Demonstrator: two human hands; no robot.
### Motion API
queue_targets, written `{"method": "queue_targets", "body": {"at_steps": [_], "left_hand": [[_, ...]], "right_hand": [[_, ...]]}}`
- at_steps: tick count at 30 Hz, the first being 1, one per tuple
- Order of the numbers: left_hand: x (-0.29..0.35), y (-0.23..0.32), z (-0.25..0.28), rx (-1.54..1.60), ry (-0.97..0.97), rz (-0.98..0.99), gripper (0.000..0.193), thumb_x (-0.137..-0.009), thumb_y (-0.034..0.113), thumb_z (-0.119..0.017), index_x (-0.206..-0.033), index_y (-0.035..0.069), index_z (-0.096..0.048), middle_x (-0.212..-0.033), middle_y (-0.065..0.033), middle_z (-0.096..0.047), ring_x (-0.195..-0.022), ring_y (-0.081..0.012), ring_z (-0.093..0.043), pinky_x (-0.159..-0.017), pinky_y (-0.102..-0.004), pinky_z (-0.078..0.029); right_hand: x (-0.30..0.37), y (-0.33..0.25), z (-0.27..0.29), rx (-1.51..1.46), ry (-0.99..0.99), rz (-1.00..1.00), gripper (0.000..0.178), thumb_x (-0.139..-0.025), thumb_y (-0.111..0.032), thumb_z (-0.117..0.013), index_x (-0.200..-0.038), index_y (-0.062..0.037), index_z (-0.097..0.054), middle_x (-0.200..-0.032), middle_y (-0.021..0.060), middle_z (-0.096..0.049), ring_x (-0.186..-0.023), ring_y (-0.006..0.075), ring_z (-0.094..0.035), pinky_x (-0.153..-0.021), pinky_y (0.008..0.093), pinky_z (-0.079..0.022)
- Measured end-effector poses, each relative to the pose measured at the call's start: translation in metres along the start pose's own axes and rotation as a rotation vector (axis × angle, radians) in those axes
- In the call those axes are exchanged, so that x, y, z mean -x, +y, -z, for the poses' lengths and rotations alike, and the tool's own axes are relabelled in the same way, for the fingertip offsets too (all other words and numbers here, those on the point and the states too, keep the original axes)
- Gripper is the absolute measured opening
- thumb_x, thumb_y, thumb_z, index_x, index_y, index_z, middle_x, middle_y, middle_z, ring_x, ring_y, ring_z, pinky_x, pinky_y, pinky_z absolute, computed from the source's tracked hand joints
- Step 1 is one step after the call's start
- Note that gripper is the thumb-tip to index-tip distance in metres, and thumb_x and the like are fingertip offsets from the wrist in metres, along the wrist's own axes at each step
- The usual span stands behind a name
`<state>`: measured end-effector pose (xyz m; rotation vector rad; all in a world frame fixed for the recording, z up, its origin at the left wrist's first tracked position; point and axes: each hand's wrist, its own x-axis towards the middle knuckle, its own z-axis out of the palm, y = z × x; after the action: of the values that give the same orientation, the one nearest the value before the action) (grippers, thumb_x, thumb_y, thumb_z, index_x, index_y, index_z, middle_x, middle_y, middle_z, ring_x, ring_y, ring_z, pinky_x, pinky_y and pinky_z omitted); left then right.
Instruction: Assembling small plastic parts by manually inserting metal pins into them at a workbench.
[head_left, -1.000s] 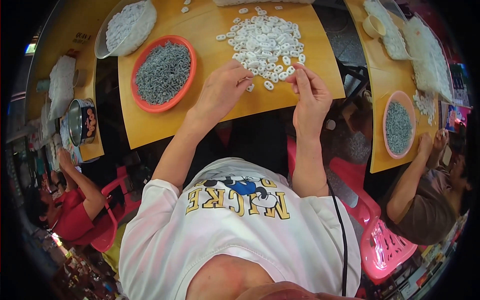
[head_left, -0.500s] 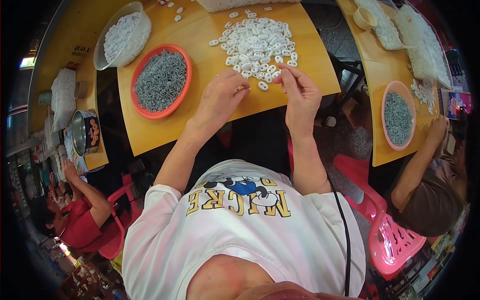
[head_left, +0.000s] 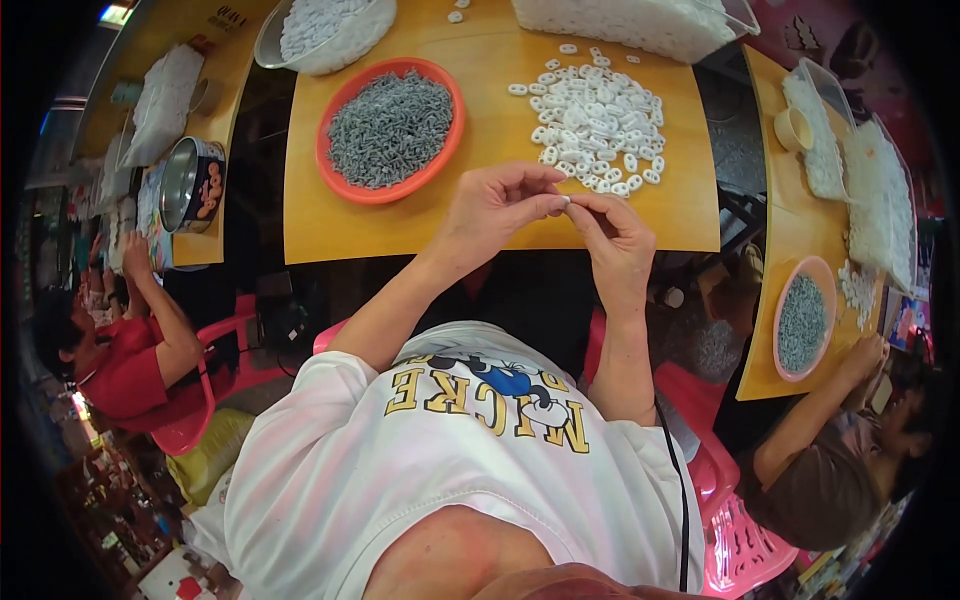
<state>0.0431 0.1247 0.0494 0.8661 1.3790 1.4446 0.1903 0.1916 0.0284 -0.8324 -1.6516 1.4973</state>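
My left hand (head_left: 503,212) and my right hand (head_left: 614,228) meet fingertip to fingertip above the table's near edge. My right thumb and forefinger pinch a small white piece (head_left: 566,200), mostly covered by the fingers. Left thumb and fingers close in a pinch against it; whatever they hold is hidden. Just beyond the hands lies a loose heap of white oval pieces with two holes each (head_left: 598,122). To the left, an orange-red bowl (head_left: 460,112) is filled with small grey screw-like parts (head_left: 390,128).
A clear tub of white pieces (head_left: 325,35) stands at the back left, a clear bin (head_left: 625,35) at the back. On the right table are a pink bowl (head_left: 803,320) and more bins. One person (head_left: 130,350) sits at left, another (head_left: 820,470) at right. A round tin (head_left: 192,185) stands on the left table.
My hands, apart before, have come together at the fingertips, with a white piece now between them. The view has shifted, so the table sits differently in the picture.
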Motion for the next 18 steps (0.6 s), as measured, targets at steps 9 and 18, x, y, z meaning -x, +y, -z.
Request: {"method": "queue_targets", "body": {"at_steps": [9,18], "left_hand": [[-0.001,0.023,0.102,-1.11,0.38,-0.335,0.013,-0.074,0.005,-0.064,-0.087,0.003,-0.065,-0.083,-0.0099,-0.06,-0.078,-0.0259,-0.059,-0.068,-0.0321,-0.046],[-0.002,0.012,0.11,-1.144,0.356,-0.316,0.012,-0.074,0.007,-0.064,-0.085,0.003,-0.065,-0.083,-0.0092,-0.057,-0.08,-0.0253,-0.057,-0.07,-0.0327,-0.045]], "right_hand": [[0.002,0.001,0.002,-0.216,0.087,-0.144,0.014,-0.079,0.004,-0.061,-0.093,0.0031,-0.064,-0.083,0.0033,-0.062,-0.073,0.0073,-0.057,-0.067,0.0169,-0.043],[0.001,0.002,0.0,-0.206,0.052,-0.091,0.019,-0.08,0.003,-0.061,-0.098,0.0006,-0.065,-0.085,0.0023,-0.06,-0.076,0.0059,-0.057,-0.067,0.016,-0.043]]}}
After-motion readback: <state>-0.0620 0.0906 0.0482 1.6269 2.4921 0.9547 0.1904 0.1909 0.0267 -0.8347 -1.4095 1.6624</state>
